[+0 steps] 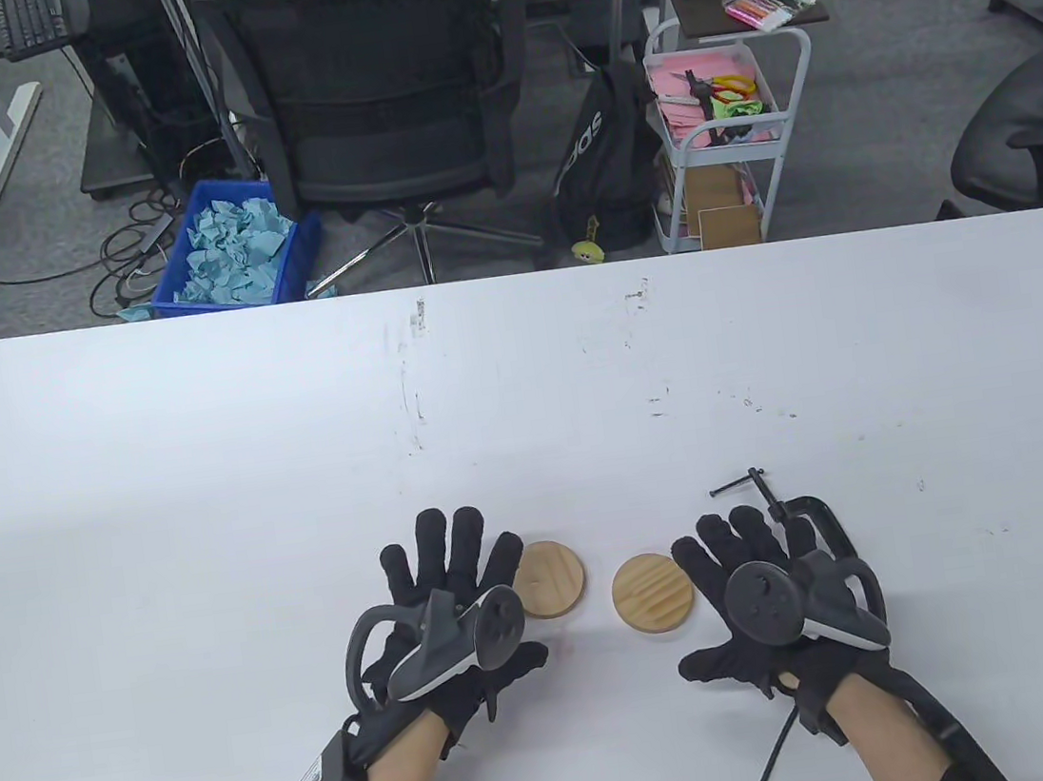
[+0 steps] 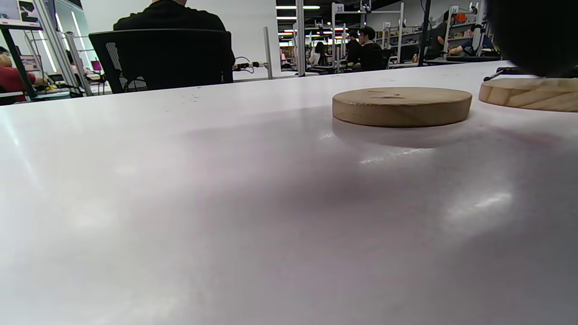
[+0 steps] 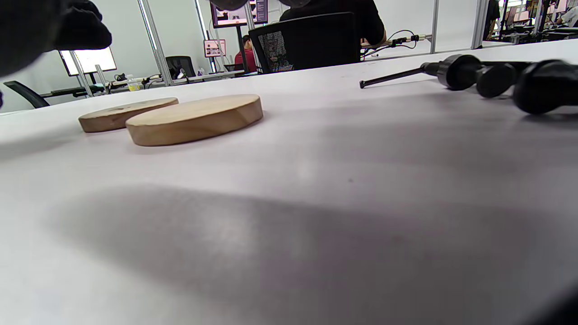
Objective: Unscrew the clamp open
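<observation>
A black C-clamp lies flat on the white table, its screw and crossbar handle pointing up and left. It shows at the right of the right wrist view. My right hand lies flat and open on the table, fingers spread, partly covering the clamp's frame and holding nothing. My left hand lies flat and open too, holding nothing. Two round wooden discs lie between the hands: one by the left fingertips, one beside the right hand.
Both discs show in the left wrist view and the right wrist view. Beyond the table's far edge stand a black office chair, a blue bin and a white cart.
</observation>
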A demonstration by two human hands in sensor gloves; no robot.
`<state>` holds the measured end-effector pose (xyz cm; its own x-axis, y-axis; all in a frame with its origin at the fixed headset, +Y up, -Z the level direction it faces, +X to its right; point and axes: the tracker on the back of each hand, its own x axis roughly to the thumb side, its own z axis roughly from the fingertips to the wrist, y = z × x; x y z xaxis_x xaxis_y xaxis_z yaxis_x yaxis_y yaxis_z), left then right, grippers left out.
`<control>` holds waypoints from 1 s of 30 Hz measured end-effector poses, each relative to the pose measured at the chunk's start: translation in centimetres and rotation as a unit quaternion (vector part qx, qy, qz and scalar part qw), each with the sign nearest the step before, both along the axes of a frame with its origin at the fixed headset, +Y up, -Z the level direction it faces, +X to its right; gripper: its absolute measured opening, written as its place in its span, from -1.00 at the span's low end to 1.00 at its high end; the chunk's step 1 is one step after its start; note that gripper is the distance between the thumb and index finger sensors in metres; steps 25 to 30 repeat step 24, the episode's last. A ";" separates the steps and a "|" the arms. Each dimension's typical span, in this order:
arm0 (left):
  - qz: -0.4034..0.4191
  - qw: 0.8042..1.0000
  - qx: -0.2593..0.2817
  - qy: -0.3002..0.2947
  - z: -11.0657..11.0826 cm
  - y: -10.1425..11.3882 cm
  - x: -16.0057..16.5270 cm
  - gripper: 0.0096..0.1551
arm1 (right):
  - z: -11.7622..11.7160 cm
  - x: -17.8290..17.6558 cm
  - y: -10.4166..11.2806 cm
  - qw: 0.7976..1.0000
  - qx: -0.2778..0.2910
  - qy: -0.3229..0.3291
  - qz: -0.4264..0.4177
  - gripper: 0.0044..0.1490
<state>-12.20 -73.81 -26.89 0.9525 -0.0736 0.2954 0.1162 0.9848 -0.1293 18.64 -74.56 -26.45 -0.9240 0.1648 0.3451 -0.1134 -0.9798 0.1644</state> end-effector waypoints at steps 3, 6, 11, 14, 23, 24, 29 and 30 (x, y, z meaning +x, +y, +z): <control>-0.003 1.000 0.003 0.003 0.0 0.0 -0.1 0.28 | 0.0 0.0 -0.1 1.000 0.006 0.003 -0.007 0.39; -0.004 1.000 0.006 0.002 0.0 0.0 0.0 0.26 | 0.2 -0.2 0.0 1.000 0.012 0.006 -0.012 0.38; -0.008 1.000 0.008 -0.002 0.3 0.0 0.3 0.25 | 0.4 -0.7 0.1 1.000 0.018 0.010 -0.011 0.36; -0.003 1.000 0.010 0.000 0.3 0.3 0.1 0.23 | 0.4 -0.7 0.1 1.000 0.021 0.010 -0.012 0.34; 0.002 1.000 0.009 0.007 0.2 0.5 -0.4 0.22 | 0.3 -0.5 0.0 1.000 0.014 0.004 -0.017 0.33; 0.002 1.000 0.008 0.006 0.2 0.5 -0.4 0.22 | 0.3 -0.5 0.0 1.000 0.014 0.004 -0.015 0.33; 0.002 1.000 0.008 0.006 0.2 0.5 -0.4 0.22 | 0.3 -0.5 0.0 1.000 0.014 0.004 -0.015 0.33; 0.002 1.000 0.008 0.006 0.2 0.5 -0.4 0.22 | 0.3 -0.5 0.0 1.000 0.014 0.004 -0.015 0.33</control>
